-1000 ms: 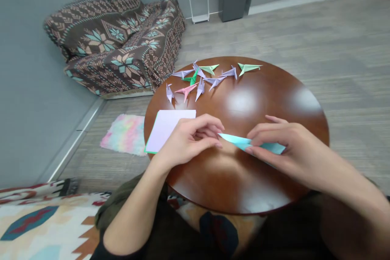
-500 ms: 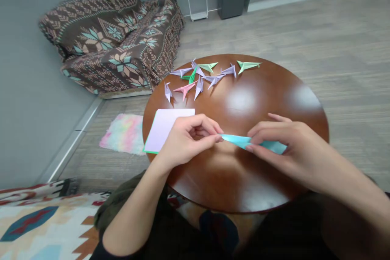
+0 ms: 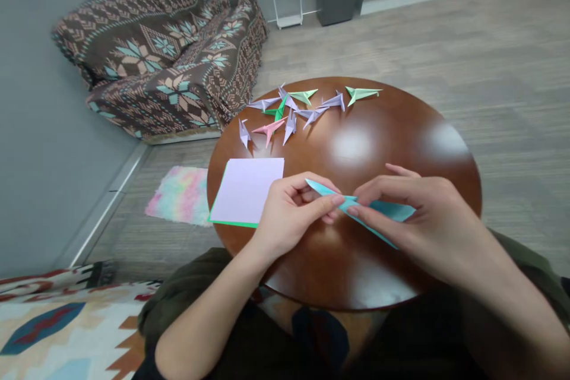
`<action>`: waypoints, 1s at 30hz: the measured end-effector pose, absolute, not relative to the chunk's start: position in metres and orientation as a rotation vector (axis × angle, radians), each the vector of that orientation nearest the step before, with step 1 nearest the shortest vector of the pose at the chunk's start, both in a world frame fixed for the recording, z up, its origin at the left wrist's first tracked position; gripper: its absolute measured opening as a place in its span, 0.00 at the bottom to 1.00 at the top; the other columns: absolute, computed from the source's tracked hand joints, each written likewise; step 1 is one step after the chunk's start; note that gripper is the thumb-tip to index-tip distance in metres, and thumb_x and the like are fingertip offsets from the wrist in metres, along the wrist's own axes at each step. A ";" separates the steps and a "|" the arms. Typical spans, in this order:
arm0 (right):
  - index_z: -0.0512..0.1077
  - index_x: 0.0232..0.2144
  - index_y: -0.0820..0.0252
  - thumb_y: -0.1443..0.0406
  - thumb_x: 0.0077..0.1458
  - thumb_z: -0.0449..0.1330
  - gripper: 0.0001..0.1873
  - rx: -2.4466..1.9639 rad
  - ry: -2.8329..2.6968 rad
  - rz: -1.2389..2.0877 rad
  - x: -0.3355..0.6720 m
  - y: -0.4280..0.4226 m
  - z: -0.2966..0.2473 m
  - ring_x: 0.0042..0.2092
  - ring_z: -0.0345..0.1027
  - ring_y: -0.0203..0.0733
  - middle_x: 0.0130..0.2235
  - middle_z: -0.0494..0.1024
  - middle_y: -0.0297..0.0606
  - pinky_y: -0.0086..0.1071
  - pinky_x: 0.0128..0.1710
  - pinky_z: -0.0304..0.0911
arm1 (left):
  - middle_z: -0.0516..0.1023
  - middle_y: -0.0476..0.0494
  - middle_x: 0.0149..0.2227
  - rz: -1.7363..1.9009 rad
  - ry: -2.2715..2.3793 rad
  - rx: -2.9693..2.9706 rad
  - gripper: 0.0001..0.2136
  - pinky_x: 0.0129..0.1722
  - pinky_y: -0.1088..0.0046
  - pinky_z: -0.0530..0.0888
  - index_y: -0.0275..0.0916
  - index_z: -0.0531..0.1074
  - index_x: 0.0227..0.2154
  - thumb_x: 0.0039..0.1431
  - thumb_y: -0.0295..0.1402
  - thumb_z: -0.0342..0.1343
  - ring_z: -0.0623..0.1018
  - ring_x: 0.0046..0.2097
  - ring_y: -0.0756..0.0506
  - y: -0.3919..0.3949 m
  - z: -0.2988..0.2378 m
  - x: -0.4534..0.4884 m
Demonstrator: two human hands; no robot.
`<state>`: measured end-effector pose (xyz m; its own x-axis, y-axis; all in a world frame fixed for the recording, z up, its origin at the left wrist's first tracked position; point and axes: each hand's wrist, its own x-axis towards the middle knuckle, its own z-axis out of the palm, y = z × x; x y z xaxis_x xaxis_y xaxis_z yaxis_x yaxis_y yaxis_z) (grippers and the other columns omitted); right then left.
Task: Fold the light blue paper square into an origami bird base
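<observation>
So, what's in hand?

Narrow pinches. The left hand (image 3: pixel 289 219) and right hand (image 3: pixel 423 219), forearms angled inward, grip a long folded turquoise paper strip (image 3: pixel 369 208) between thumbs and fingertips, over a round polished brown wooden table (image 3: pixel 356 279).

And nearby?

Just beside the left hand lies a lilac paper square (image 3: pixel 244 190) with a green edge; farther off, folded paper cranes (image 3: pixel 289 127).

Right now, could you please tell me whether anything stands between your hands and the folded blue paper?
Nothing visible does: the left hand and the right hand both pinch the folded blue paper directly, and the lilac paper sheet lies beside the left hand, not between them.
</observation>
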<state>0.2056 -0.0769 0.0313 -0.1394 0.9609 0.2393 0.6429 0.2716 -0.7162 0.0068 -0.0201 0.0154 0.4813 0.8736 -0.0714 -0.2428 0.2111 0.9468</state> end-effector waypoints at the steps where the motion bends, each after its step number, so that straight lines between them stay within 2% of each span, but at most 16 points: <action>1: 0.79 0.30 0.54 0.62 0.61 0.66 0.07 -1.464 -1.841 0.602 0.205 -0.077 0.031 0.30 0.76 0.39 0.31 0.84 0.27 0.55 0.69 0.52 | 0.81 0.50 0.23 0.887 0.718 1.080 0.08 0.27 0.85 0.77 0.33 0.81 0.30 0.49 0.24 0.75 0.78 0.24 0.55 -0.020 0.015 0.006; 8: 0.79 0.26 0.55 0.60 0.58 0.67 0.10 -1.497 -1.708 0.711 0.202 -0.074 0.036 0.29 0.73 0.41 0.28 0.83 0.31 0.53 0.65 0.58 | 0.83 0.50 0.24 0.912 0.702 1.024 0.08 0.26 0.85 0.78 0.35 0.82 0.30 0.48 0.25 0.76 0.80 0.24 0.54 -0.021 0.010 0.006; 11: 0.78 0.25 0.55 0.60 0.57 0.68 0.11 -1.486 -1.658 0.748 0.201 -0.074 0.038 0.30 0.73 0.42 0.28 0.83 0.33 0.46 0.52 0.67 | 0.83 0.50 0.24 0.914 0.703 1.011 0.07 0.27 0.86 0.78 0.36 0.83 0.32 0.50 0.26 0.75 0.81 0.25 0.54 -0.021 0.007 0.006; 13: 0.78 0.24 0.56 0.60 0.57 0.68 0.11 -1.480 -1.641 0.754 0.200 -0.074 0.038 0.30 0.73 0.42 0.28 0.83 0.33 0.40 0.42 0.67 | 0.84 0.50 0.24 0.922 0.704 1.013 0.07 0.27 0.86 0.78 0.36 0.84 0.32 0.51 0.26 0.75 0.81 0.25 0.54 -0.022 0.006 0.006; 15: 0.77 0.24 0.56 0.61 0.57 0.69 0.11 -1.476 -1.628 0.756 0.200 -0.075 0.037 0.30 0.73 0.42 0.28 0.83 0.34 0.37 0.37 0.66 | 0.84 0.50 0.24 0.934 0.703 1.017 0.06 0.27 0.86 0.78 0.37 0.84 0.32 0.51 0.26 0.75 0.82 0.25 0.53 -0.022 0.005 0.007; 21: 0.75 0.28 0.55 0.59 0.56 0.70 0.09 -1.513 -1.541 0.724 0.202 -0.075 0.034 0.31 0.76 0.44 0.31 0.83 0.35 0.35 0.32 0.67 | 0.83 0.50 0.24 0.963 0.711 0.965 0.06 0.28 0.85 0.79 0.37 0.84 0.31 0.53 0.31 0.74 0.81 0.25 0.54 -0.023 0.004 0.009; 26: 0.75 0.31 0.51 0.59 0.56 0.70 0.08 -1.514 -1.538 0.688 0.204 -0.075 0.033 0.30 0.76 0.44 0.31 0.81 0.33 0.37 0.34 0.71 | 0.82 0.49 0.24 0.974 0.775 0.945 0.07 0.30 0.82 0.80 0.37 0.84 0.30 0.52 0.34 0.75 0.81 0.26 0.53 -0.020 0.007 0.007; 30: 0.76 0.32 0.53 0.61 0.55 0.71 0.07 -1.533 -1.545 0.710 0.205 -0.075 0.035 0.32 0.76 0.44 0.32 0.81 0.35 0.35 0.34 0.72 | 0.81 0.50 0.23 1.021 0.839 0.946 0.10 0.30 0.81 0.80 0.36 0.83 0.28 0.49 0.35 0.76 0.79 0.24 0.54 -0.015 0.013 0.002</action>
<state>0.2052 -0.0749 0.0346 0.0850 0.9828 0.1638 0.5161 0.0972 -0.8510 0.0017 -0.0147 0.0127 0.3034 0.9439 -0.1301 -0.3107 0.2271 0.9230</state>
